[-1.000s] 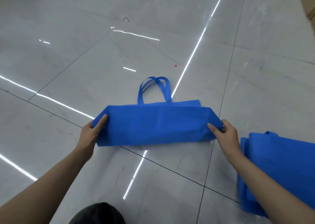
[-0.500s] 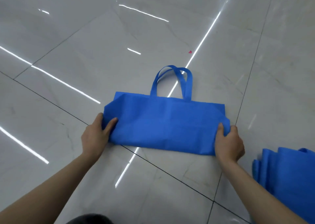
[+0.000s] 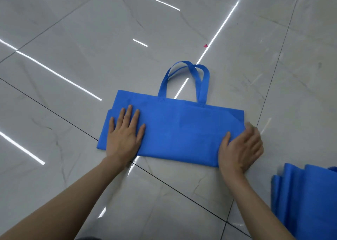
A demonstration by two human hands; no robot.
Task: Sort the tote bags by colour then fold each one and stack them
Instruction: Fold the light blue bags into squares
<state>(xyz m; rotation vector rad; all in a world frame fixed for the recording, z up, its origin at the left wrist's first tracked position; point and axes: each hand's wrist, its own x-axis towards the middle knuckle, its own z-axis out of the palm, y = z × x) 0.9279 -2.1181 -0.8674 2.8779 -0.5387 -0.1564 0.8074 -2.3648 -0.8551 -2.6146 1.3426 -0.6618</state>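
Both hands flat on a folded blue non-woven tote bag (image 3: pixel 182 130) on the floor.
I saw the bag lying as a wide flat band on glossy grey marble-look floor tiles (image 3: pixel 82 48), with its two loop handles (image 3: pixel 202 82) overlapping and pointing away from me. The left hand (image 3: pixel 125 135) lay palm down on the bag's left end, fingers straight and spread. The right hand (image 3: pixel 240 150) sat at the right end with its thumb on the fabric and its fingers stretched out but blurred, gripping nothing I could see. A stack of folded blue fabric bags (image 3: pixel 306 199) lay at lower right, apart from the bag. A small pink scrap (image 3: pixel 205 45) lay beyond the handles.
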